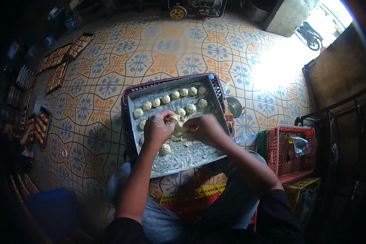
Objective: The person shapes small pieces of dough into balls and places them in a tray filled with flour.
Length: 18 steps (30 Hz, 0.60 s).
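Observation:
A large metal tray, floury and smeared with dough, lies before me on a dark purple crate. Pale round dough balls run in a row along its far side, with several more nearer the middle. My left hand pinches a soft lump of dough over the tray's middle. Curled at the right side of that lump are the fingers of my right hand, somewhat blurred by motion. A single dough ball sits just below my left hand, close to the wrist.
To the right stand a metal pot, a plastic bottle and a red crate. A yellow-and-red crate shows between my legs. Trays of shaped pastries lie on the tiled floor at left, where another person's hand reaches toward one.

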Available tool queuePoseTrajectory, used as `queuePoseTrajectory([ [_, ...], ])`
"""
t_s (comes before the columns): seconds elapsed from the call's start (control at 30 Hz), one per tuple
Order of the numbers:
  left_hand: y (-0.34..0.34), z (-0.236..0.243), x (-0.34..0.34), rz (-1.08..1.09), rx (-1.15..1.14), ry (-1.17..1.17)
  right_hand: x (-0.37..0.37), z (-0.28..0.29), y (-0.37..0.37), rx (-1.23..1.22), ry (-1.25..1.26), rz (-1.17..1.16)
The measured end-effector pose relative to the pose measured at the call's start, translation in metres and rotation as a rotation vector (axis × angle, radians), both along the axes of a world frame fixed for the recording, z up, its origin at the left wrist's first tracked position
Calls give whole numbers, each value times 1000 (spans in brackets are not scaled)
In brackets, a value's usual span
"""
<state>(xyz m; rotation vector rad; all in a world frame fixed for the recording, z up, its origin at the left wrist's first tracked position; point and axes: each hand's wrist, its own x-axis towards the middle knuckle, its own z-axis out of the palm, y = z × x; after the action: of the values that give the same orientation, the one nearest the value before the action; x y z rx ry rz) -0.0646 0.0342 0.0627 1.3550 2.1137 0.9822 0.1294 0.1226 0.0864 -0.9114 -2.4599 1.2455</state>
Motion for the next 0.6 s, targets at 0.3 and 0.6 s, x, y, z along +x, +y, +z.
queuePoseTrajectory([
  [0.3, -10, 47, -1, -162, 498, -308, -16, -44, -6, 239, -484, 347],
  [0.6, -13, 46, 4, -263, 589, -705, 5, 29, -17, 312, -445, 157],
])
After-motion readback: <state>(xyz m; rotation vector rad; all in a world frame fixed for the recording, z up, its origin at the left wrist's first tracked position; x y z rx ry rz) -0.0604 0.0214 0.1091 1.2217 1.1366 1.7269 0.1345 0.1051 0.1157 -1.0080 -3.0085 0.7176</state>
